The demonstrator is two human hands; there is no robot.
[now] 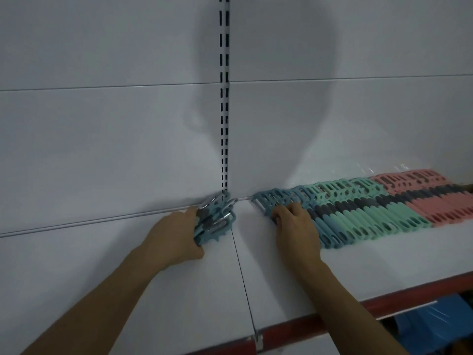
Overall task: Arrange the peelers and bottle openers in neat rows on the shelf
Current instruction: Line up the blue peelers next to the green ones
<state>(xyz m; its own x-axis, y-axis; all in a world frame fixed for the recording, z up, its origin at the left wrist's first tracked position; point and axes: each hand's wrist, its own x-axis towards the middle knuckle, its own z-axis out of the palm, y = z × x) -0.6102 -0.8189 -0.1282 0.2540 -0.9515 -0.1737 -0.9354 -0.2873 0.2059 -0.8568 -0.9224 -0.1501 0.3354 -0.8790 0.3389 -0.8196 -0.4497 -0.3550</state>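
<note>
A long row of peelers (pixel 363 208) lies on the white shelf (pixel 281 272), running from blue at its left end through mint green to pink (pixel 435 198) at the right. My right hand (pixel 297 229) rests on the blue left end of that row, fingers curled over the handles. A bunch of blue peelers (pixel 217 219) with metal blades sits at the back of the shelf by the upright. My left hand (pixel 176 234) grips that bunch from its left side.
A slotted white upright (pixel 224 98) runs up the white back panel. The shelf has a seam (pixel 243 275) between two boards and a red front edge (pixel 358 308). Blue plastic-wrapped goods (pixel 432 321) lie on the level below at right.
</note>
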